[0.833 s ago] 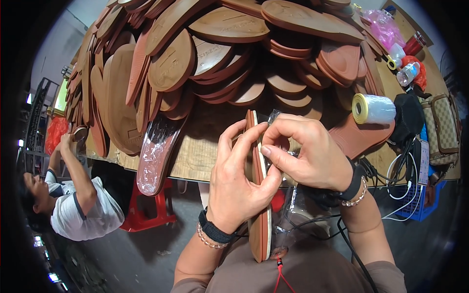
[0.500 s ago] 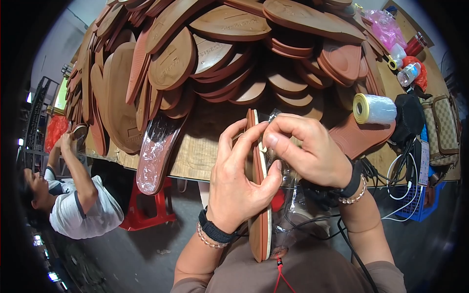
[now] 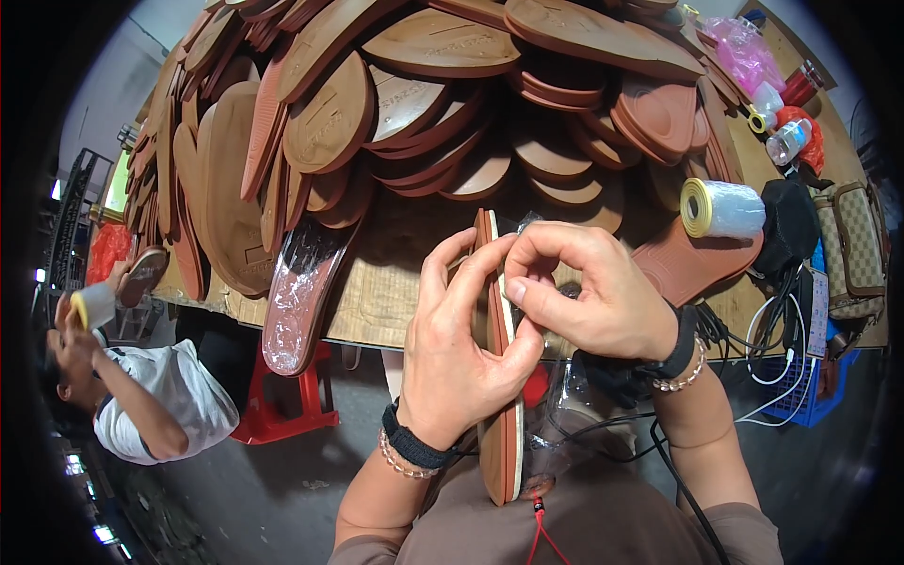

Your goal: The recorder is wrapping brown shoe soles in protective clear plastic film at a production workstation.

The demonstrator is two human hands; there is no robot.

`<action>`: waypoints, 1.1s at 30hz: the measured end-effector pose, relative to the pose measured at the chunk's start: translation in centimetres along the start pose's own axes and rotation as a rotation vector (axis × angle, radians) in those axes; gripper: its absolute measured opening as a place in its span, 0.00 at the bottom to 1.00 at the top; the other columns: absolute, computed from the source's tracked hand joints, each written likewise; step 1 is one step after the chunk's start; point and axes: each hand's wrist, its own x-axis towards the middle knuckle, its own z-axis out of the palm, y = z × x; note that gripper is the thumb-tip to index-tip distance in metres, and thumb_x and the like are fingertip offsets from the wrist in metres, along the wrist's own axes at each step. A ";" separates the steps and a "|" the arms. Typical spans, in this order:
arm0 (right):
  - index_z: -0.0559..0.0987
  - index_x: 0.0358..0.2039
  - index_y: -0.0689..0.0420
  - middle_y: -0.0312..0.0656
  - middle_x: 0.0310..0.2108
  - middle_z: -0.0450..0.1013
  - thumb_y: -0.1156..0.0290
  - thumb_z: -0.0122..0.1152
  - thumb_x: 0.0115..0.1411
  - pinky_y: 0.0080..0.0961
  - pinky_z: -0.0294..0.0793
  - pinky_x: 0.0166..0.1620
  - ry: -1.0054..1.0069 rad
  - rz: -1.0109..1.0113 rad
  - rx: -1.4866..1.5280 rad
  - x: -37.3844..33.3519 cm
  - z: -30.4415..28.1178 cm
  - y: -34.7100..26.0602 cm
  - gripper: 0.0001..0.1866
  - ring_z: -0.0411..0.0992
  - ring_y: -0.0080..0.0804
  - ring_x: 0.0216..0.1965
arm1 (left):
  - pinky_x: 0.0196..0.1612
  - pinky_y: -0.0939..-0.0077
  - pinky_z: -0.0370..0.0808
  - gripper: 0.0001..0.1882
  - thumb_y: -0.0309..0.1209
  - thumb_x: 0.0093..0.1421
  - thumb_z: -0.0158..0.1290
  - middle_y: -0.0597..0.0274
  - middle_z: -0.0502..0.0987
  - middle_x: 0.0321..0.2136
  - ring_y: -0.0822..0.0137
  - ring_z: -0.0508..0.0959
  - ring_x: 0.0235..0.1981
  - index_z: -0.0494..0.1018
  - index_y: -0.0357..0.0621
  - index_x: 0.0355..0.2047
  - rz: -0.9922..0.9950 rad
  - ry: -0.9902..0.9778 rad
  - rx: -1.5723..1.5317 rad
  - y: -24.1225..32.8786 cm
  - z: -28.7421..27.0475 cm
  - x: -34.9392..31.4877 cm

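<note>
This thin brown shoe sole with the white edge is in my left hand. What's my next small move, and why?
Perhaps slide your right hand slightly down the white edge of the thin brown shoe sole: its thumb is at that edge, your left hand grips the sole, and crinkled clear plastic film hangs alongside.

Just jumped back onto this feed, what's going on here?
The person's left hand holds a layered brown shoe sole on edge. The right hand has thumb and forefinger at its pale edge, with clear film beside it; their exact grip is hard to tell. A big pile of soles covers much of the table. At left, a co-worker holds a film roll and another sole.
</note>
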 end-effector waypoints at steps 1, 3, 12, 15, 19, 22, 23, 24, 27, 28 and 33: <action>0.79 0.32 0.64 0.41 0.26 0.76 0.70 0.64 0.62 0.27 0.74 0.33 0.001 0.022 0.013 0.0 0.1 0.0 0.09 0.73 0.26 0.27 | 0.57 0.56 0.79 0.33 0.29 0.52 0.65 0.39 0.73 0.58 0.42 0.78 0.58 0.75 0.41 0.60 0.001 -0.001 -0.004 0.0 0.0 0.0; 0.79 0.31 0.64 0.40 0.26 0.76 0.71 0.64 0.61 0.25 0.74 0.32 0.002 0.045 0.025 0.1 0.1 0.1 0.08 0.73 0.24 0.27 | 0.57 0.56 0.79 0.33 0.29 0.52 0.65 0.39 0.73 0.58 0.42 0.78 0.59 0.75 0.41 0.60 0.005 -0.001 -0.005 0.0 0.0 0.0; 0.78 0.33 0.63 0.41 0.28 0.74 0.74 0.65 0.62 0.29 0.74 0.33 0.087 -0.061 -0.043 0.2 0.3 0.6 0.06 0.74 0.31 0.28 | 0.57 0.57 0.79 0.33 0.28 0.52 0.66 0.39 0.73 0.59 0.43 0.79 0.58 0.75 0.40 0.61 -0.012 0.009 -0.009 0.2 -0.1 -0.1; 0.76 0.35 0.61 0.45 0.30 0.73 0.75 0.65 0.61 0.35 0.73 0.37 0.113 -0.173 -0.223 0.2 0.5 0.6 0.06 0.75 0.42 0.31 | 0.57 0.57 0.79 0.33 0.27 0.53 0.66 0.39 0.72 0.59 0.44 0.80 0.57 0.75 0.39 0.61 -0.019 0.008 -0.013 0.3 0.0 0.0; 0.76 0.36 0.60 0.47 0.32 0.72 0.74 0.66 0.60 0.40 0.71 0.42 0.130 -0.274 -0.454 0.1 0.7 0.4 0.07 0.73 0.50 0.34 | 0.56 0.58 0.80 0.34 0.27 0.53 0.65 0.39 0.72 0.60 0.44 0.81 0.55 0.74 0.38 0.63 0.035 0.000 0.038 0.0 0.0 0.0; 0.76 0.37 0.60 0.47 0.33 0.72 0.74 0.67 0.61 0.40 0.71 0.43 0.129 -0.302 -0.522 0.2 0.7 0.3 0.08 0.73 0.50 0.35 | 0.56 0.58 0.80 0.36 0.27 0.53 0.65 0.39 0.72 0.60 0.44 0.80 0.56 0.73 0.38 0.65 0.024 -0.003 0.036 0.0 0.0 0.0; 0.76 0.38 0.60 0.47 0.34 0.73 0.73 0.67 0.61 0.40 0.71 0.43 0.123 -0.312 -0.541 0.2 0.7 0.3 0.09 0.73 0.49 0.35 | 0.56 0.58 0.80 0.36 0.27 0.53 0.65 0.39 0.72 0.60 0.44 0.80 0.56 0.73 0.38 0.65 0.023 -0.003 0.036 0.0 0.0 0.0; 0.76 0.38 0.60 0.47 0.34 0.73 0.73 0.67 0.61 0.40 0.71 0.43 0.122 -0.312 -0.541 0.2 0.7 0.3 0.09 0.73 0.49 0.35 | 0.56 0.58 0.80 0.36 0.27 0.53 0.65 0.39 0.72 0.60 0.43 0.80 0.56 0.73 0.39 0.65 0.022 -0.002 0.031 0.0 0.0 0.0; 0.76 0.38 0.60 0.47 0.34 0.73 0.73 0.67 0.61 0.40 0.71 0.43 0.122 -0.304 -0.563 0.2 0.7 0.3 0.09 0.73 0.50 0.36 | 0.56 0.58 0.80 0.37 0.27 0.54 0.65 0.39 0.71 0.61 0.43 0.80 0.57 0.73 0.39 0.66 0.017 -0.003 0.024 0.0 0.0 0.0; 0.76 0.39 0.60 0.47 0.35 0.73 0.73 0.67 0.61 0.40 0.71 0.43 0.119 -0.296 -0.569 0.2 0.7 0.3 0.09 0.73 0.49 0.36 | 0.56 0.58 0.80 0.37 0.27 0.54 0.65 0.39 0.71 0.61 0.43 0.80 0.57 0.72 0.39 0.66 0.014 -0.006 0.021 0.0 0.1 0.0; 0.76 0.38 0.60 0.46 0.34 0.73 0.73 0.67 0.61 0.39 0.70 0.43 0.129 -0.294 -0.574 0.3 0.7 0.3 0.09 0.74 0.49 0.36 | 0.57 0.57 0.80 0.38 0.28 0.54 0.65 0.39 0.71 0.61 0.42 0.79 0.58 0.72 0.39 0.67 0.013 -0.009 0.010 -0.1 0.2 0.0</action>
